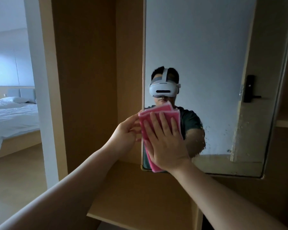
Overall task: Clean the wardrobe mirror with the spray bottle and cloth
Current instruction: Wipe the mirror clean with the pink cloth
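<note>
Cloth (158, 117) under flat right hand (165, 143)

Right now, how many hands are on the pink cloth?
2. The right hand lies flat on the pink cloth, pressing it against the mirror near its lower left corner. The left hand pinches the cloth's left edge beside the mirror frame.

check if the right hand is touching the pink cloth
Touching. The head view shows the right hand spread flat on the pink cloth, pressing it against the mirror.
</note>
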{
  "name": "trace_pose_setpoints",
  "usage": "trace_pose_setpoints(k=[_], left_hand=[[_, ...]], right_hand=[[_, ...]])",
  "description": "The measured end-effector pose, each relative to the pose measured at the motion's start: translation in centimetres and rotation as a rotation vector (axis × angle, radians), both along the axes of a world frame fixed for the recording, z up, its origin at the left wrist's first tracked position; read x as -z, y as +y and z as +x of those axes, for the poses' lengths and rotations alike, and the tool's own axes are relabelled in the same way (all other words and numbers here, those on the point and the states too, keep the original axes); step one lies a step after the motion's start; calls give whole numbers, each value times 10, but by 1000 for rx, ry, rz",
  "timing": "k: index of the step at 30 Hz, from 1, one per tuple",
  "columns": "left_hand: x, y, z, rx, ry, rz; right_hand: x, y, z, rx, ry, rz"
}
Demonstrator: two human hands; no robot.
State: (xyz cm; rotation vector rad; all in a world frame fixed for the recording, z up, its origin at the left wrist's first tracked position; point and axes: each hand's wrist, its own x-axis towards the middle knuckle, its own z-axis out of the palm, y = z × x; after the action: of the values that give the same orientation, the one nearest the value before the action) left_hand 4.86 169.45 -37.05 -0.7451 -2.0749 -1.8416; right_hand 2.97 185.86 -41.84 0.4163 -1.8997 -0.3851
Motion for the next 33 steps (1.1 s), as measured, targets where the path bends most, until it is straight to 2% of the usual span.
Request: trace_pose_setpoints(k=[6,17,27,33], left_hand=[[0,0,0,-23,35,-29],[-3,6,2,-60,19,-40],[2,10,-12,-167,116,-92],[2,12,-14,-187,148,-90]], right_hand=[[26,15,2,-36,-26,82],[-6,51,3,-68,52,247],[-74,94,3,53,83,60],[-71,99,2,65,114,-38]])
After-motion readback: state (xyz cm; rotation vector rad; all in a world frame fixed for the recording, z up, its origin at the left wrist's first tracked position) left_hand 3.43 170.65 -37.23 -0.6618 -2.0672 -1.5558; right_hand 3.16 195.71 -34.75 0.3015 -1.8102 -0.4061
